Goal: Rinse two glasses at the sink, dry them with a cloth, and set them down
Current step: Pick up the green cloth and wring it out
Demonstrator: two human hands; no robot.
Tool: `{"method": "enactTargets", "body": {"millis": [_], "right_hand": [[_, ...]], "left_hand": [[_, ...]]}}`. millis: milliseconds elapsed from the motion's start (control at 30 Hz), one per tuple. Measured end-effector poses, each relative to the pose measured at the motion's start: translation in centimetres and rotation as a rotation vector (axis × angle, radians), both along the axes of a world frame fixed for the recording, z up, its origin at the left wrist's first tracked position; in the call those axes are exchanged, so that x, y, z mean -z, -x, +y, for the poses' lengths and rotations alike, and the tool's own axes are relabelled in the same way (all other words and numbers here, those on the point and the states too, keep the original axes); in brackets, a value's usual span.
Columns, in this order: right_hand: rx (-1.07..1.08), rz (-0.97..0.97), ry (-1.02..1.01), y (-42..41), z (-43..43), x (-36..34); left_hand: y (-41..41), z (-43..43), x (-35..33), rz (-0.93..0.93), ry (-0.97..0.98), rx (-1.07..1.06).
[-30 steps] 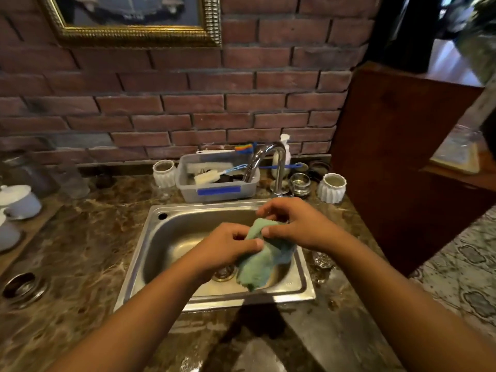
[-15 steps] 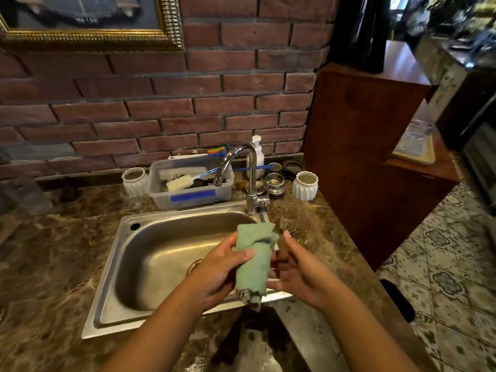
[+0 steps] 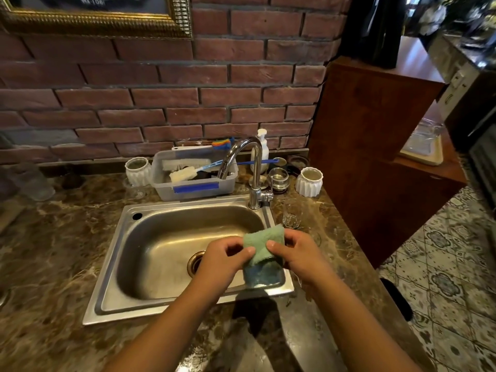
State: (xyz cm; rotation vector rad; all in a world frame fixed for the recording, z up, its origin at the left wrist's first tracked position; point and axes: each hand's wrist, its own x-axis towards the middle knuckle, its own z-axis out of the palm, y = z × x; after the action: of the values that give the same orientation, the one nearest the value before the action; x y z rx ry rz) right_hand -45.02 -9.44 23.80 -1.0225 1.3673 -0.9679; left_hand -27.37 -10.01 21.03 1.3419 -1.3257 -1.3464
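Note:
Both my hands hold a green cloth over the right rim of the steel sink. My left hand pinches its left side and my right hand pinches its right side. The cloth is folded over, with a darker blue-green part hanging below. Whether a glass is wrapped inside it is hidden. A small clear glass stands upright on the marble counter just right of the sink, behind my right hand. The faucet shows no running water.
Behind the sink stands a plastic tub of brushes between two white ribbed cups. A soap bottle and a small metal cup stand near the faucet. A wooden cabinet rises at the right.
The cloth stood upright in my left hand with my right hand beside it. Now both hands pinch it, folded lower over the sink's right rim. The view has shifted slightly.

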Motion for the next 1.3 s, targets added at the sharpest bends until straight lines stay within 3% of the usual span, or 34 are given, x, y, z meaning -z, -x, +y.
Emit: {"method": "enactTargets", "body": {"millis": [100, 233, 367, 467, 600, 667, 767, 933, 1100, 1167, 1233, 1300], "right_hand": [[0.112, 0.052, 0.02, 0.1, -0.4, -0.3], [0.21, 0.028, 0.05, 0.3, -0.7, -0.3], [0.058, 0.059, 0.11, 1.3, -0.6, -0.6], [-0.173, 0.247, 0.157, 1.9, -0.7, -1.0], [-0.181, 0.652, 0.325, 2.3, -1.4, -1.3], [-0.171, 0.681, 0.312, 2.8, -1.7, -1.2], [-0.166, 0.552, 0.211, 4.1, -1.9, -0.7], [-0.194, 0.294, 0.023, 6.6, -2.4, 0.4], [-0.521, 0.052, -0.265, 10.9, -3.6, 1.5], [-0.609, -0.17, -0.329, 11.2, -3.9, 2.6], [-0.607, -0.494, -0.418, 10.8, -3.9, 4.3], [-0.574, -0.696, -0.458, 10.2, -3.6, 5.9]], "left_hand": [[0.3, 0.0, -0.4, -0.153, 0.148, -0.079], [0.9, 0.1, -0.8, -0.06, 0.228, -0.102], [1.5, 0.1, -1.4, -0.032, 0.274, -0.125], [1.6, -0.3, -1.3, -0.067, 0.285, -0.109], [2.0, -0.7, -0.5, -0.07, 0.247, -0.033], [2.1, -1.0, -0.2, -0.007, 0.172, 0.068], [2.4, -1.6, 0.3, 0.068, 0.047, 0.22], [4.1, -2.5, 1.2, 0.002, -0.006, 0.307], [5.0, -4.0, 1.3, -0.108, 0.004, 0.524], [5.7, -4.8, 0.6, -0.139, -0.009, 0.635], [6.5, -6.1, -0.1, -0.19, -0.028, 0.725], [7.1, -7.6, -0.6, -0.271, -0.032, 0.817]]}}
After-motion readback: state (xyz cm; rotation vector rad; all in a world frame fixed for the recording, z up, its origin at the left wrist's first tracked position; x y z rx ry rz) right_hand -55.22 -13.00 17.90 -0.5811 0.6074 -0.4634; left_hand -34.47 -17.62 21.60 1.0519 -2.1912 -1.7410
